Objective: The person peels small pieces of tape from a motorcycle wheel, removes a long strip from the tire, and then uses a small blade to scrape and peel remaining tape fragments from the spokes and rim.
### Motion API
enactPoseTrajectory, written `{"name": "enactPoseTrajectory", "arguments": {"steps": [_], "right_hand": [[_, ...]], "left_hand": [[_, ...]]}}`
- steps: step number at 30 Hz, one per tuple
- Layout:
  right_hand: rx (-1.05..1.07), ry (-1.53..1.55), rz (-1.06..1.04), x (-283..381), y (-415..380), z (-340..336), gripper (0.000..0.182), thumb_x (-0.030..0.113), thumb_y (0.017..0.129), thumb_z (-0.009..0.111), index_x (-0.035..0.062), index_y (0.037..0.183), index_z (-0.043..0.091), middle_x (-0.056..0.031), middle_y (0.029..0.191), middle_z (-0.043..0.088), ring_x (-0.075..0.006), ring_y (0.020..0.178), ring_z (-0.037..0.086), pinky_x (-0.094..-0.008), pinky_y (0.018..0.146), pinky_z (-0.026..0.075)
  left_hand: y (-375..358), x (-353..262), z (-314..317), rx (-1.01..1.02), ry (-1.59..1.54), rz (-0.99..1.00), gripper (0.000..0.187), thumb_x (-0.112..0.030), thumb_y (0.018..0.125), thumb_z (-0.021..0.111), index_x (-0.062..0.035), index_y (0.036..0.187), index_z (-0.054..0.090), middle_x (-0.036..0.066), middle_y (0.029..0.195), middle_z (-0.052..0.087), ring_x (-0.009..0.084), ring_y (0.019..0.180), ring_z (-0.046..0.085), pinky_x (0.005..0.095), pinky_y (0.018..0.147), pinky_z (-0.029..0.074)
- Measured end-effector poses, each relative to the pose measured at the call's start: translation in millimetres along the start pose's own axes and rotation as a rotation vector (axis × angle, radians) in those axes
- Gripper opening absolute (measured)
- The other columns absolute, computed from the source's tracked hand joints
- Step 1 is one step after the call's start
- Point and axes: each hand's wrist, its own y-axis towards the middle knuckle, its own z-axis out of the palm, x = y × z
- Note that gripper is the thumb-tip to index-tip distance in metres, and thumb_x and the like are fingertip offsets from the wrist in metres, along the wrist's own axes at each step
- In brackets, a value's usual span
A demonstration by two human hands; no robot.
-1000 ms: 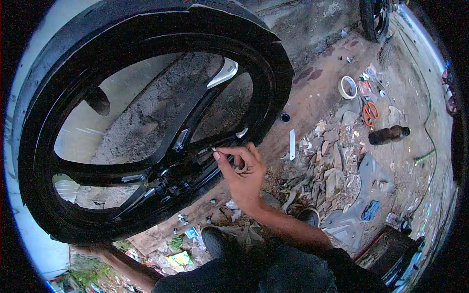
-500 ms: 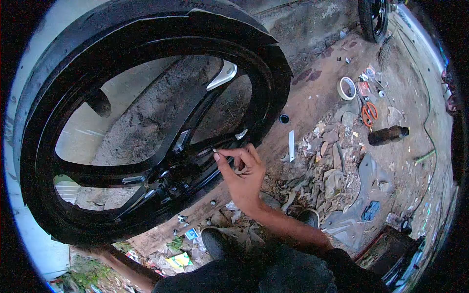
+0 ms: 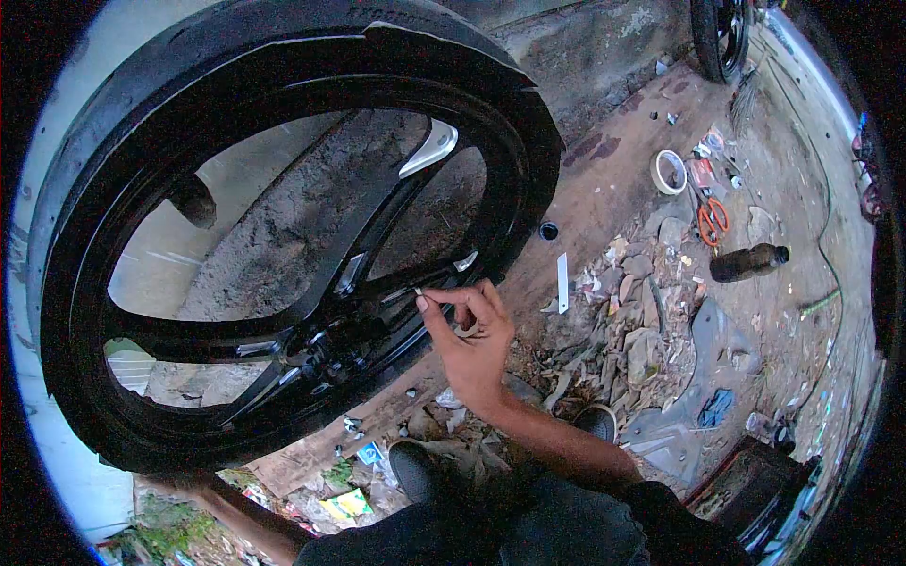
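Observation:
A black spoked motorcycle wheel (image 3: 217,338) with its tyre (image 3: 71,189) leans tilted in front of me. My right hand (image 3: 477,344) is at its lower right spoke, thumb and forefinger pinched together. A tiny pale tip shows between them, too small to name. The other fingers of that hand are curled. Pale silver patches (image 3: 434,149) show on the spokes, and the dark hub (image 3: 326,349) lies left of my right hand. At the tyre's lower edge, my left hand (image 3: 175,485) is mostly hidden under the tyre, its fingers out of sight.
On the ground to the right lie a tape roll (image 3: 669,172), orange-handled scissors (image 3: 713,223), a dark bottle (image 3: 748,263), a white strip (image 3: 563,283) and a black cap (image 3: 547,230). Stones and litter (image 3: 642,349) spread near my shoes (image 3: 411,469). Another wheel (image 3: 722,38) stands far back.
My right hand's pinched fingertips have shifted very slightly right along the spoke. The wheel and my left hand look almost the same.

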Motion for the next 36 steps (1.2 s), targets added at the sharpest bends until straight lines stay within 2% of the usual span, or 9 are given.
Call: {"name": "enactPoseTrajectory", "arguments": {"steps": [7,10,13,28,30,31,34,36], "right_hand": [[-0.003,-0.012,0.004,-0.3,-1.9,-3.2,0.013,0.005,0.087,0.083,0.0057,0.1,0.08,0.0018,0.076,0.048,-0.0086,0.07,0.04,-0.0267,0.061,0.033],[-0.007,-0.035,-0.025,1.8,-2.3,-3.7,0.014,0.006,0.086,0.083,0.0074,0.098,0.079,-0.002,0.075,0.049,-0.0126,0.067,0.045,-0.0296,0.06,0.038],[0.015,-0.02,-0.018,6.1,-2.2,-3.4,0.013,0.006,0.087,0.083,0.0054,0.099,0.079,0.0021,0.078,0.049,-0.0082,0.07,0.041,-0.0261,0.062,0.034],[0.009,0.009,0.019,4.4,-2.2,2.6,0.011,0.007,0.087,0.084,0.0067,0.098,0.08,0.0015,0.076,0.048,-0.0096,0.07,0.042,-0.028,0.062,0.034],[0.01,-0.014,0.01,6.1,-1.2,1.2,0.013,0.006,0.086,0.083,0.0066,0.097,0.078,-0.0013,0.076,0.05,-0.0115,0.068,0.045,-0.0289,0.061,0.038],[0.01,-0.025,0.005,6.7,-0.8,0.9,0.013,0.005,0.085,0.083,0.0066,0.097,0.077,-0.0027,0.076,0.05,-0.0125,0.067,0.047,-0.0293,0.061,0.04],[0.004,0.017,0.028,1.7,-2.4,2.0,0.012,0.006,0.087,0.084,0.0063,0.098,0.079,0.0017,0.076,0.047,-0.009,0.07,0.041,-0.0269,0.062,0.033],[-0.012,-0.004,0.032,0.0,-2.7,1.2,0.014,0.005,0.086,0.083,0.0061,0.098,0.078,-0.0005,0.076,0.049,-0.0113,0.068,0.043,-0.0283,0.061,0.036]], "left_hand": [[-3.5,-8.2,3.8,0.007,-0.027,0.001,0.057,-0.031,0.098,0.059,-0.0082,0.149,0.046,0.009,0.144,0.061,0.0245,0.13,0.059,0.0428,0.121,0.039],[-5.9,-11.8,5.5,0.011,-0.036,-0.002,0.057,-0.031,0.098,0.06,-0.0077,0.149,0.047,0.009,0.144,0.062,0.0246,0.13,0.059,0.0426,0.121,0.04],[-6.8,-15.7,7.9,0.013,-0.051,-0.002,0.057,-0.03,0.098,0.061,-0.0072,0.148,0.047,0.009,0.143,0.062,0.0246,0.129,0.06,0.0424,0.12,0.041],[-12.5,-29.2,16.5,0.034,-0.084,0.003,0.059,-0.027,0.096,0.066,-0.0046,0.147,0.047,0.009,0.142,0.063,0.0249,0.126,0.062,0.0413,0.117,0.045],[-13.3,-31.4,16.9,0.041,-0.086,0.007,0.059,-0.026,0.095,0.066,-0.0042,0.147,0.047,0.009,0.142,0.063,0.025,0.126,0.062,0.0411,0.116,0.045],[-13.5,-32.8,17.7,0.048,-0.085,0.012,0.059,-0.026,0.095,0.067,-0.0041,0.147,0.047,0.009,0.142,0.063,0.025,0.126,0.062,0.041,0.116,0.046],[-15.7,-49.5,24.6,0.121,-0.06,0.082,0.06,-0.025,0.095,0.068,-0.0035,0.147,0.047,0.009,0.142,0.063,0.0251,0.125,0.062,0.0408,0.115,0.047],[-6.9,-52.7,25.9,0.135,0.07,0.156,0.06,-0.025,0.094,0.068,-0.0032,0.146,0.048,0.009,0.141,0.063,0.0251,0.125,0.063,0.0407,0.115,0.047]]}}
